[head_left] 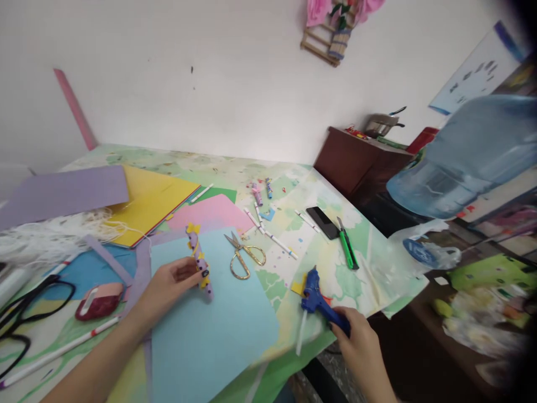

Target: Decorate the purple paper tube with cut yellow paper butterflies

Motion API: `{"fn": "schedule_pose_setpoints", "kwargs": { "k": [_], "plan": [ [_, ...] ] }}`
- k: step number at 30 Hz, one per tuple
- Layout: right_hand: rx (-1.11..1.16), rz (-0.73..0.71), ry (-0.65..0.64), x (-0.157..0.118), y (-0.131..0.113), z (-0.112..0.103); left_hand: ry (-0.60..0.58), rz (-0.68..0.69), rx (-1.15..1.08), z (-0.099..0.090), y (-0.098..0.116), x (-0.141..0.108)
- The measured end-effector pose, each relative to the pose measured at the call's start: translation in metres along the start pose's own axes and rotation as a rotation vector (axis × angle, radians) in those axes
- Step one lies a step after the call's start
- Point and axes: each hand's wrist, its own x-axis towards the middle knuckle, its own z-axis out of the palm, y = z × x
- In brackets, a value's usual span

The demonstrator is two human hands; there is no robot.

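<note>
Between the fingers of my left hand [174, 280] is a purple paper tube [200, 258] with dark dots, a yellow spiral strip and a yellow shape at its top. It is held tilted over a light blue sheet [218, 336]. My right hand [356, 336] is closed round the handle of a blue glue gun [314, 294] at the table's right edge. A white glue stick [301, 333] pokes out of the gun's rear. Gold-handled scissors [241, 257] lie spread on the blue sheet, just right of the tube.
Behind the scissors lie two small decorated tubes [257, 193] and several white pens [281, 246]. A black phone [322, 222] and green box cutter [346, 246] lie at right. Coloured sheets [155, 198], white string [54, 238] and an earphone case [99, 301] fill the left. A water bottle [465, 157] stands beyond the table.
</note>
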Motion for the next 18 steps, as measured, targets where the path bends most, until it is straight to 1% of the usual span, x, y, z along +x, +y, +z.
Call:
{"fn": "schedule_pose_setpoints", "kwargs": {
  "k": [3, 6, 9, 11, 14, 18],
  "plan": [
    [-0.047, -0.019, 0.061, 0.022, 0.016, -0.005, 0.001, 0.026, -0.026, -0.002, -0.007, 0.005],
    [-0.083, -0.029, 0.101, 0.052, 0.035, -0.009, 0.020, 0.022, -0.048, -0.002, -0.008, 0.006],
    [-0.118, -0.051, 0.107, 0.083, 0.053, -0.010, 0.028, 0.012, -0.055, -0.003, -0.005, 0.005],
    [-0.142, -0.060, 0.092, 0.098, 0.061, -0.009, 0.036, 0.005, -0.040, -0.003, -0.002, 0.004],
    [-0.179, -0.070, 0.068, 0.109, 0.068, -0.003, 0.040, -0.003, -0.036, -0.004, -0.004, 0.005],
    [-0.220, -0.077, 0.053, 0.108, 0.071, 0.003, 0.056, 0.002, -0.030, -0.006, -0.013, 0.008]
  ]
}}
